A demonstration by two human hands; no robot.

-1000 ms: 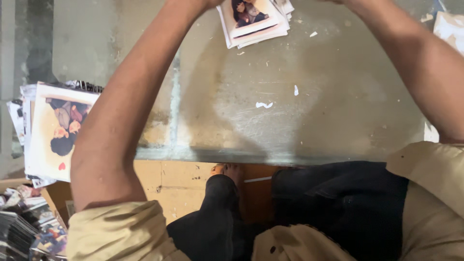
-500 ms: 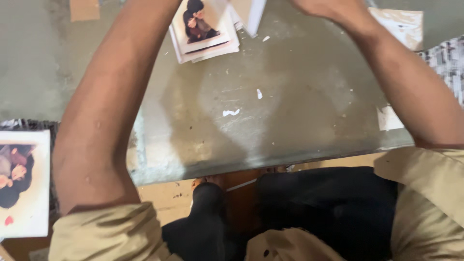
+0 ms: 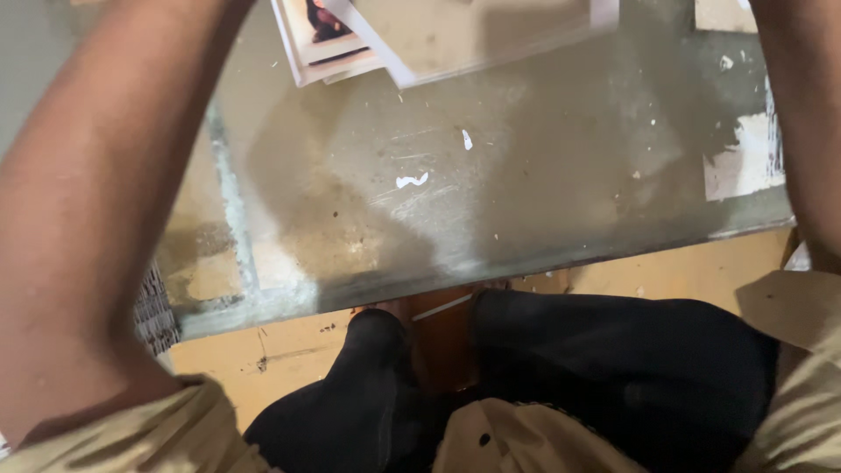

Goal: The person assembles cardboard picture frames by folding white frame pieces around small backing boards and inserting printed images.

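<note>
Both my hands are past the top edge of the head view, so only the forearms show. My left forearm (image 3: 105, 201) fills the left side and my right forearm (image 3: 802, 114) runs down the right edge. Between them, at the top, lies a small stack of white-bordered photo prints (image 3: 320, 39) on the worn glass tabletop (image 3: 491, 201). A larger pale sheet with a white border (image 3: 473, 31) lies partly over the stack, tilted. I cannot tell whether either hand touches it.
Small white paper scraps (image 3: 412, 180) dot the glass. A torn white paper patch (image 3: 743, 158) sticks near the right edge. The table's near edge (image 3: 491, 267) runs across the middle, with my dark trousers (image 3: 613, 368) and the wooden floor (image 3: 289, 350) below.
The view has closed in and shifted. The photo stack now sits at the top left, a larger pale sheet lies over it, and my hands have left the frame.
</note>
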